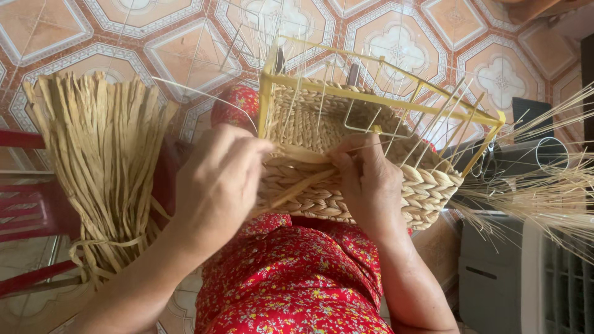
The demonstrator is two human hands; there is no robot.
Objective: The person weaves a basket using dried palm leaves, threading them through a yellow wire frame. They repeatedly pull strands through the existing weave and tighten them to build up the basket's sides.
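The left hand (216,182) and right hand (365,179) are each pinching 1 flat straw strip (303,179) on the half-woven basket (371,185) in the lap, and next they are needing to tuck it between the thin sticks (433,127).

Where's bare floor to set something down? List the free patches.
Free: tiled floor above the straw bundle, left of the yellow frame; more tile at top right beyond the frame. Crowded: the lap, where left hand and right hand work the basket; loose reeds cover the right side.
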